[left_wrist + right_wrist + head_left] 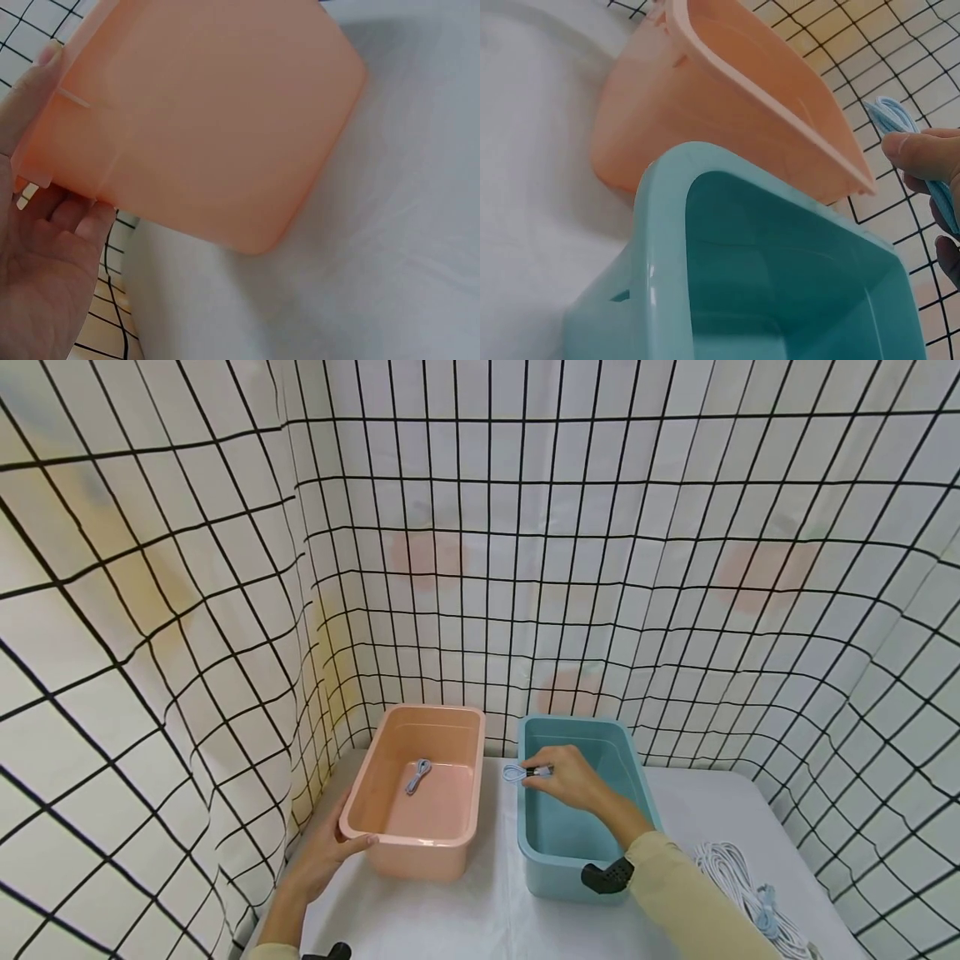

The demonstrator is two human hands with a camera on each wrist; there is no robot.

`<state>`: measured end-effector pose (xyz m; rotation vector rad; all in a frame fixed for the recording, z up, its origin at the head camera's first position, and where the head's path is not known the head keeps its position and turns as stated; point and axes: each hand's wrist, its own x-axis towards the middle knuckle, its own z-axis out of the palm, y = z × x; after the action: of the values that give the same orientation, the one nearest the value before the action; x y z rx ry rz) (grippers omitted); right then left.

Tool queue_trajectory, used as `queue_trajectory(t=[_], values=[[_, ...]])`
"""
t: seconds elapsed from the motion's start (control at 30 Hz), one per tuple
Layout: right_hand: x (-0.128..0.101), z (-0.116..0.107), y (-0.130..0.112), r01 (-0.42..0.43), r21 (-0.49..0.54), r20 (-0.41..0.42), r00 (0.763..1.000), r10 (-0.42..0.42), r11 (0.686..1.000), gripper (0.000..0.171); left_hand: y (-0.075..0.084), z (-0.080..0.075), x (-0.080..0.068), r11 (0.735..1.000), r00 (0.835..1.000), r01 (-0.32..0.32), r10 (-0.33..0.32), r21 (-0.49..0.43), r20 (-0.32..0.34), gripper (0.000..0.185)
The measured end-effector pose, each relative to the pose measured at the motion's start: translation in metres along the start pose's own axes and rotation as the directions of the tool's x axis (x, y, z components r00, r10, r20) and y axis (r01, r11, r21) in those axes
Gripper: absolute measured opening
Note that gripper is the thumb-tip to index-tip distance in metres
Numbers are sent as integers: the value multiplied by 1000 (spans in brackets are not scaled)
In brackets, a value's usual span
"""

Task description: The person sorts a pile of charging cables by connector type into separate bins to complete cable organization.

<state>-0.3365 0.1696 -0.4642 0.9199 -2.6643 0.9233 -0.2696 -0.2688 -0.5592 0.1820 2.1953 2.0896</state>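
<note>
The right hand [572, 779] pinches a small coiled light-blue cable [516, 772] between thumb and fingers, holding it above the left rim of the teal bin [570, 860]. The left hand [327, 849] grips the near-left corner of the pink bin [450, 839], thumb on the rim. A second coiled cable [418, 775] lies on the floor of the pink bin. Both bins stand side by side on the white table [480, 918]. A bundle of white cord [738, 881] lies right of the teal bin.

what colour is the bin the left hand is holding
Peach-pink bin, gripped at its near corner by the left hand; clearest in the head view.
</note>
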Motion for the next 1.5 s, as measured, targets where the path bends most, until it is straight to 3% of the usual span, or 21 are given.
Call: queue_trajectory(t=[0.4,1.27,1.5], values=[[15,4,-1,-13,35,2,1000,13,999,27,-2,-1,2,999,999,-28,28,-19,20,103],[44,11,2,-44,29,39,998,43,999,28,-2,-1,-1,999,1000,8,-8,37,-8,103],[49,10,5,-30,25,49,998,28,999,27,0,-1,0,1000,1000,-1,1,9,8,103]])
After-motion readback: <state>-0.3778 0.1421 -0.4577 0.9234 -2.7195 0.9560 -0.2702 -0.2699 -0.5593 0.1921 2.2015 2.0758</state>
